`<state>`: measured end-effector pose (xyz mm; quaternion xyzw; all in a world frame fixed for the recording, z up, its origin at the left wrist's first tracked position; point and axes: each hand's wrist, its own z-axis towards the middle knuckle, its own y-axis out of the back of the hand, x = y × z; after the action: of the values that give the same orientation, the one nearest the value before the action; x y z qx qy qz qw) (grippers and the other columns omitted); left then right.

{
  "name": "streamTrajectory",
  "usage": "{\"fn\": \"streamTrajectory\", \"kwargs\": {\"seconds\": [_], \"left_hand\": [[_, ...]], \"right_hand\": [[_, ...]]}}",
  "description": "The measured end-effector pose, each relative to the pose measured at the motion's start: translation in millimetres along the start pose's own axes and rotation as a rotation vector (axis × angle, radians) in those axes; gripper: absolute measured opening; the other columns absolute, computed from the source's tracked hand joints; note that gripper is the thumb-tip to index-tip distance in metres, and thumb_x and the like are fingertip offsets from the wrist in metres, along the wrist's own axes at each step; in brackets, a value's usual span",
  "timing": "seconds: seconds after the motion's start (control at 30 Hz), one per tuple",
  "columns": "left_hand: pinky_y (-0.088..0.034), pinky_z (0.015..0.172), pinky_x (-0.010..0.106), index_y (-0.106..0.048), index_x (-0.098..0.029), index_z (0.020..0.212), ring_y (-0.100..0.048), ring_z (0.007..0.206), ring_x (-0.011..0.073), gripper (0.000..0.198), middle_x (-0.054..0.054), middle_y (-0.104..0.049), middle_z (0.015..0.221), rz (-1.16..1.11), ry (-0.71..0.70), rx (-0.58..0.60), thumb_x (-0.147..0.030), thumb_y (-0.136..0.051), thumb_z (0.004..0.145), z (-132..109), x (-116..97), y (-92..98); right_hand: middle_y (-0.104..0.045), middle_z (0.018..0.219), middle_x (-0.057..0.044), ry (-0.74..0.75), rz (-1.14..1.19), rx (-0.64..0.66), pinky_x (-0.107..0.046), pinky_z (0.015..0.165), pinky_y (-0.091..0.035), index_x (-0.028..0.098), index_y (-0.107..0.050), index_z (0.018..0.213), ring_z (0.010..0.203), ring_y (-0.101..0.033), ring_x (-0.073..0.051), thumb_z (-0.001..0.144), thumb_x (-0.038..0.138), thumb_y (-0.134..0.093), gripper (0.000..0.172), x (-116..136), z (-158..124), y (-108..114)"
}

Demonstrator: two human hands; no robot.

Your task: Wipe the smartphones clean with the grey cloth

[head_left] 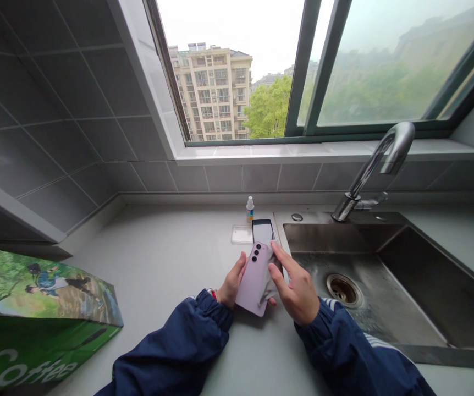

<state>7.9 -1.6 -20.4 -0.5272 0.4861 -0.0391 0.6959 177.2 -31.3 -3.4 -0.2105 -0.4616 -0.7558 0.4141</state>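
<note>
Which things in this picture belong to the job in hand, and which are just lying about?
Belonging:
- Lilac smartphone, held in the left hand
- Grey cloth on its back, at the right hand
- Possibly the small white-capped bottle, standing nearby

Probably just lying about:
- Black-edged smartphone
- Clear plastic case
- Green "Coffee" package

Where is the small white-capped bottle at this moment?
In the head view, the bottle stands upright just right of centre on the counter, beyond the dark-edged phone and clear plastic piece, left of the sink.
</note>
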Motion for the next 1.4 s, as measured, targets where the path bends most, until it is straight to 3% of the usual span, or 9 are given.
{"fn": "streamTrajectory", "kwargs": {"seconds": [0.13,0.4,0.57,0.73,0.93,1.4], "left_hand": [[-0.058,0.072,0.045,-0.045,-0.015,0.145,-0.071,0.091,0.0330,0.071,0.021,-0.063,0.129,-0.058,-0.013,-0.011,-0.064,-0.033,0.095,0.2,-1.1,-1.4],[-0.041,0.108,0.045,-0.048,-0.004,0.142,-0.057,0.124,0.0340,0.068,0.022,-0.061,0.133,-0.131,-0.181,-0.161,-0.053,-0.031,0.100,0.8,-7.0,-13.9],[-0.039,0.109,0.048,-0.046,-0.005,0.145,-0.058,0.123,0.0348,0.069,0.022,-0.062,0.131,-0.124,-0.167,-0.178,-0.055,-0.033,0.099,0.6,-6.3,-12.3],[-0.042,0.106,0.047,-0.049,-0.008,0.143,-0.060,0.120,0.0352,0.074,0.021,-0.064,0.129,-0.117,-0.154,-0.269,-0.062,-0.034,0.096,1.5,-3.6,-7.6],[-0.044,0.104,0.046,-0.052,-0.010,0.140,-0.062,0.117,0.0343,0.071,0.020,-0.067,0.123,-0.111,-0.240,-0.331,-0.062,-0.038,0.095,1.6,0.4,-6.8],[-0.041,0.108,0.048,-0.059,-0.009,0.132,-0.063,0.116,0.0336,0.066,0.019,-0.069,0.118,-0.146,-0.343,-0.367,-0.060,-0.040,0.095,0.8,-3.3,-7.3]], "right_hand": [[-0.046,0.151,-0.012,0.006,0.027,0.012,-0.047,0.118,-0.037,0.015,-0.047,0.147,0.141,-0.043,-0.027,0.098,0.038,-0.050,0.054,0.5,-1.4,-1.2],[-0.036,0.156,-0.013,0.076,0.016,0.116,-0.045,0.119,-0.035,0.015,-0.036,0.153,0.144,-0.037,-0.026,0.098,0.035,-0.051,0.060,1.7,-7.0,-8.1],[-0.030,0.159,-0.016,0.138,-0.103,0.151,-0.055,0.117,-0.034,0.014,-0.032,0.154,0.146,-0.032,-0.031,0.097,0.032,-0.051,0.064,-0.9,-11.1,-14.1],[-0.026,0.159,-0.019,0.180,-0.220,0.215,-0.061,0.114,-0.034,0.011,-0.031,0.154,0.147,-0.029,-0.033,0.097,0.032,-0.048,0.063,0.3,-13.9,-16.7],[-0.028,0.158,-0.019,0.282,-0.267,0.227,-0.061,0.113,-0.036,0.013,-0.027,0.156,0.146,-0.030,-0.033,0.096,0.028,-0.049,0.065,0.7,-14.2,-15.1],[-0.030,0.158,-0.019,0.345,-0.337,0.359,-0.064,0.114,-0.032,0.008,-0.041,0.148,0.147,-0.028,-0.036,0.095,0.026,-0.049,0.057,15.7,-15.9,-11.8]]}}
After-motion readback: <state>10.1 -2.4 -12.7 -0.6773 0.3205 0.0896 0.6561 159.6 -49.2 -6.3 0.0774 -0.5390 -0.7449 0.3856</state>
